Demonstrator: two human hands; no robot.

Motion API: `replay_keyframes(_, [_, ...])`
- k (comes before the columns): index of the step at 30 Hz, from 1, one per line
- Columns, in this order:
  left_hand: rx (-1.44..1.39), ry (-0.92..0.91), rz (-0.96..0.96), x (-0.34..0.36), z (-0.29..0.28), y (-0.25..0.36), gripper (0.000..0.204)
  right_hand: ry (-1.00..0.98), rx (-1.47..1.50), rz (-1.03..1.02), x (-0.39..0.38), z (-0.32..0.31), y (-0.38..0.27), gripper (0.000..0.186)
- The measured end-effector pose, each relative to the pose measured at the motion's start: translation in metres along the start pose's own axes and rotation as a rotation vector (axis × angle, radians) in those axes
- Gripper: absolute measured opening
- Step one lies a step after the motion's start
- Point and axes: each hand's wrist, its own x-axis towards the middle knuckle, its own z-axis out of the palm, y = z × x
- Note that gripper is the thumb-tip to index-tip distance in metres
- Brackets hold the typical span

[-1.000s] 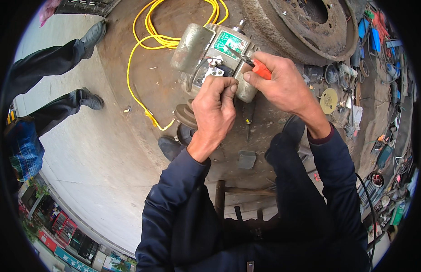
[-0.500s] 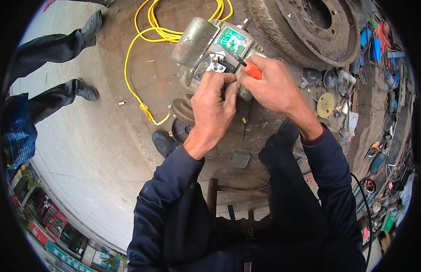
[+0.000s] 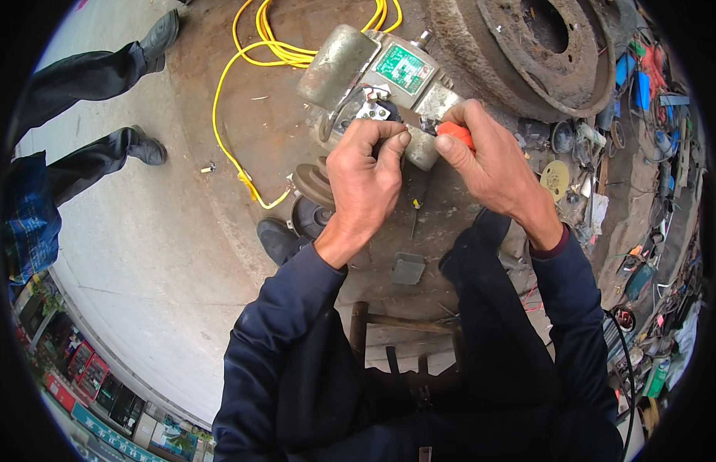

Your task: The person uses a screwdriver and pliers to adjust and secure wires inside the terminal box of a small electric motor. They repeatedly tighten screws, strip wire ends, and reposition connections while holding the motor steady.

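Left of the left hand, the yellow cable [image 3: 247, 180] lies on the ground; keep its loose end away from the feet. Nearer, just beside the left wrist, sits a round metal wheel [image 3: 313, 183].

The left hand [image 3: 363, 177] is in a tight pinch, thumb against forefinger; whether anything is between the tips is too small to tell. Keep this pinch steady, and brace the wrist if it tires.

Just beyond the left fingertips is the motor [image 3: 404, 69], lying on the ground with its white terminal block [image 3: 372, 111] exposed. Avoid knocking the block with the knuckles. Between and below the hands, a screwdriver [image 3: 416, 204] lies within reach.

The right hand [image 3: 492, 158] is curled firmly around a red-handled tool [image 3: 456, 134], the thumb along the handle. The tool's tip is hard to make out. Point it clear of the left fingertips and apply force gradually. Beyond the right hand, a rusty wheel rim [image 3: 506, 58] limits elbow room.
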Motion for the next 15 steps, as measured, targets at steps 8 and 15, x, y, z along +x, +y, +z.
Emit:
replay_keyframes(8, [-0.076,-0.052,-0.136,0.001,-0.002,-0.007,0.008,-0.084,-0.074,-0.134,-0.002,-0.004,0.014,0.038])
replay_keyframes(15, [-0.17,-0.154,-0.284,0.006,-0.012,-0.008,0.011,-0.059,-0.079,-0.196,0.002,-0.002,0.024,0.035])
